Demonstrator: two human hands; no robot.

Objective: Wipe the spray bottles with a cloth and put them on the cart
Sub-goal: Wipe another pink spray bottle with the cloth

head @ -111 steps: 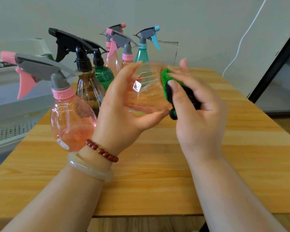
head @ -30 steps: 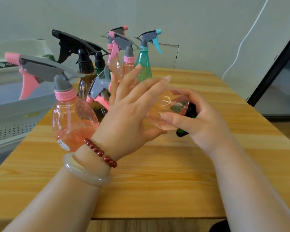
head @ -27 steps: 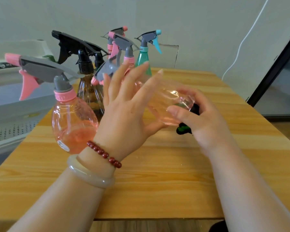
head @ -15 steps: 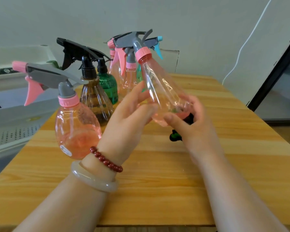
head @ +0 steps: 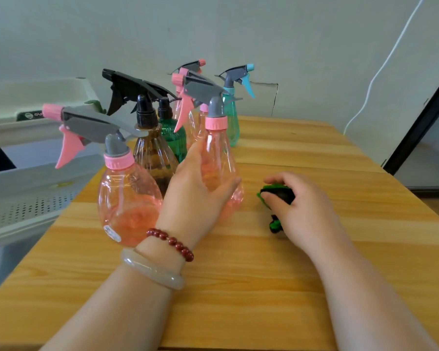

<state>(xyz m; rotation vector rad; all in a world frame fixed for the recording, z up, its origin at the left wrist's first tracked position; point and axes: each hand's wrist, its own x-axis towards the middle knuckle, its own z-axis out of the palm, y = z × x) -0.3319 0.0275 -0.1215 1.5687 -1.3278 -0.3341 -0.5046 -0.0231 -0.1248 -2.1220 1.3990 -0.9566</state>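
Wiping seems done: our left hand [head: 193, 196] curls its fingers round the pink spray bottle [head: 221, 153], upright on the desk [head: 264, 274], while our right hand [head: 304, 211] clutches the cloth [head: 276, 192]. Next we need to lift it leftward onto the cart [head: 36, 178].

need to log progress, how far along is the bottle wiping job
Done: no bottle shows on the cart yet. In hand: left hand grips an upright pink bottle; right hand holds the cloth away from it. Left: moving that bottle over, then the brown bottle, teal bottle and others on the table.
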